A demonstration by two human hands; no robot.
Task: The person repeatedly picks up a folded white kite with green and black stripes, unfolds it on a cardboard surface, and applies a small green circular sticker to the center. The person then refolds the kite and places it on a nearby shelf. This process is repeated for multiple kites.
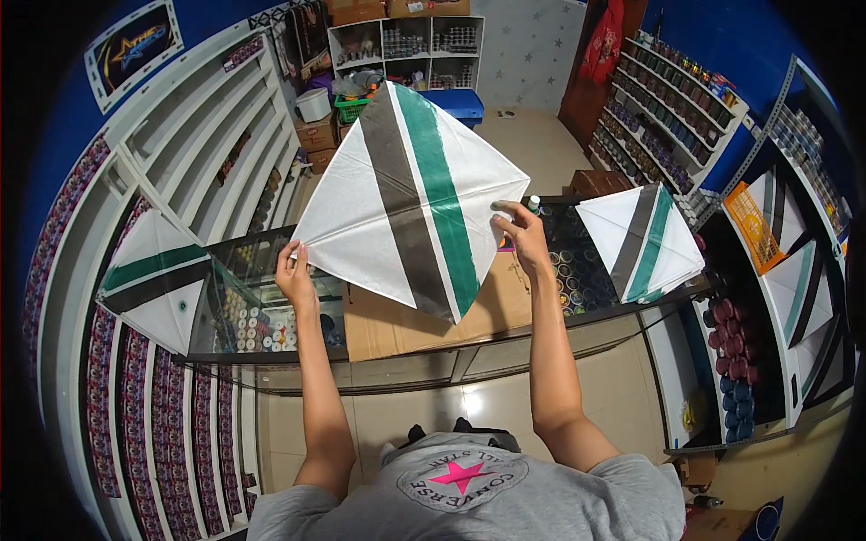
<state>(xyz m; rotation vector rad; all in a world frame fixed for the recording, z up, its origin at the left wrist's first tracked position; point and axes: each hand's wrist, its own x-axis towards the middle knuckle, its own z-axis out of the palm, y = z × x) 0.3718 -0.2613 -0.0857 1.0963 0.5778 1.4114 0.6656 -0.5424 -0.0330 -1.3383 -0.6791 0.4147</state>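
A white diamond-shaped kite (338, 212) with one dark grey and one green diagonal stripe is raised in front of me, tilted over the counter. At its left corner, my left hand (295, 275) pinches the kite between thumb and fingers. My right hand (523, 236) is at the lower right edge, near the right corner, with its bent fingers gripping that edge. Below the kite lies a brown cardboard sheet (379, 329), partly covered from view.
The cardboard rests on a glass-topped counter (329, 338) with spools inside. At its right end lie stacked similar kites (600, 221); another kite (135, 248) is at the left end. White shelves (194, 135) line the left wall. A rack of spools (663, 108) stands at the far right.
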